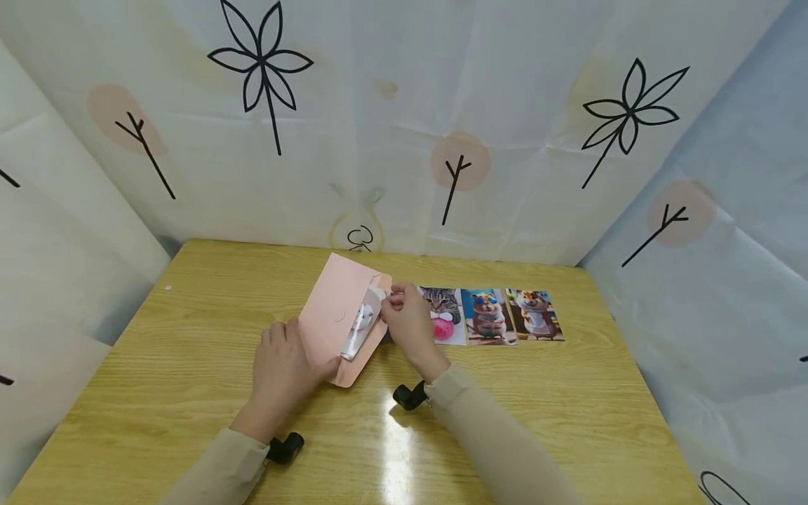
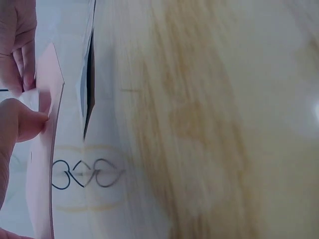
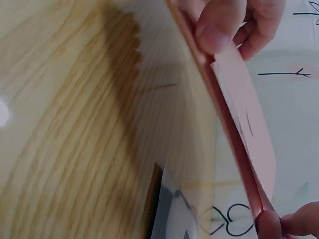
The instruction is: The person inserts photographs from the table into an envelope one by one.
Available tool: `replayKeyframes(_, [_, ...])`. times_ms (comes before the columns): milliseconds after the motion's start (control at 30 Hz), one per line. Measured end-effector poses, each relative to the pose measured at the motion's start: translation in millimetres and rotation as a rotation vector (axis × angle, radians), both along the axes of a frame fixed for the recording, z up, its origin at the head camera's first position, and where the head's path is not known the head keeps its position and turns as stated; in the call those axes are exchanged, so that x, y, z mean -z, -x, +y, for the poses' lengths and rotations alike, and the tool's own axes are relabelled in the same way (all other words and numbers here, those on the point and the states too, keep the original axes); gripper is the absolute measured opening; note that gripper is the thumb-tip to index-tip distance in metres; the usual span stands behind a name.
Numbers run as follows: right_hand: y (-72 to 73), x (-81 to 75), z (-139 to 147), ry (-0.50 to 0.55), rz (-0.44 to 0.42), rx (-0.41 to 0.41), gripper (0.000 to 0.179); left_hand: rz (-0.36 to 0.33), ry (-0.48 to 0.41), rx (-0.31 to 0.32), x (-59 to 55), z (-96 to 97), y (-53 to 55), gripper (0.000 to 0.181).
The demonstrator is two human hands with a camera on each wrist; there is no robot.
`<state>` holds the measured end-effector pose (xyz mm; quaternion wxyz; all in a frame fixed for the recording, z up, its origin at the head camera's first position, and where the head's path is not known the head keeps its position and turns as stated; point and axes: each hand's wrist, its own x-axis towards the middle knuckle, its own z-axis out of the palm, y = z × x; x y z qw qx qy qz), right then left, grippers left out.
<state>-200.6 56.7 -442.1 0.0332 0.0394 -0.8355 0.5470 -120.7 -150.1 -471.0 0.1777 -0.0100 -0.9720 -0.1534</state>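
Observation:
A pink envelope (image 1: 331, 301) is tilted above the table, its mouth toward the right. Inside the mouth sits a glossy photo card (image 1: 362, 324) with a whitish animal on it; its white edge (image 3: 232, 102) shows along the opening in the right wrist view. My left hand (image 1: 284, 368) grips the envelope from the left and below, the thumb (image 2: 27, 122) pressing near the lower end of the opening. With thumb and fingertips, my right hand (image 1: 410, 319) pinches the envelope's upper right edge by the upper end of the card.
To the right lie photo cards in a row: a cat with a pink ball (image 1: 445, 319), an animal in blue glasses (image 1: 489, 319) and another costumed animal (image 1: 535, 315). The right forearm reaches in just below them. Patterned cloth (image 1: 404, 105) surrounds the wooden table (image 1: 208, 337).

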Motion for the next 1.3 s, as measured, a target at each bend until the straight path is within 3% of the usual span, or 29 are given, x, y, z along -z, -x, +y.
replayKeyframes(133, [-3.9,4.2,-7,0.190,-0.134,-0.030,0.029,0.000,0.019,-0.016,0.3,-0.2,-0.2,0.097])
replayKeyframes(200, [-4.7,7.5,-11,0.235,-0.168,-0.043,0.028,0.005,0.023,-0.020,0.1,-0.1,-0.2,0.097])
replayKeyframes(333, [-1.9,14.1,-18,0.299,-0.161,-0.060,0.031,-0.017,0.018,-0.030,-0.4,1.3,-0.9,0.098])
replayKeyframes(567, [8.8,26.4,-26,0.445,-0.178,-0.010,0.035,-0.063,0.002,-0.042,-0.1,3.1,-4.4,0.102])
replayKeyframes(700, [10.7,27.5,-26,0.473,-0.209,-0.025,0.035,-0.043,-0.001,-0.041,0.5,1.5,-4.9,0.101])
replayKeyframes(1000, [13.3,26.0,-18,0.409,-0.235,-0.074,0.035,-0.025,-0.018,-0.022,-1.6,0.1,-4.2,0.096])
replayKeyframes(1167, [10.4,25.1,-26,0.429,-0.219,-0.030,0.031,-0.007,-0.015,-0.017,0.7,4.9,-2.9,0.097])
replayKeyframes(1300, [4.0,23.1,-30,0.438,-0.253,-0.030,0.032,-0.020,-0.010,-0.022,1.3,4.6,-3.2,0.101])
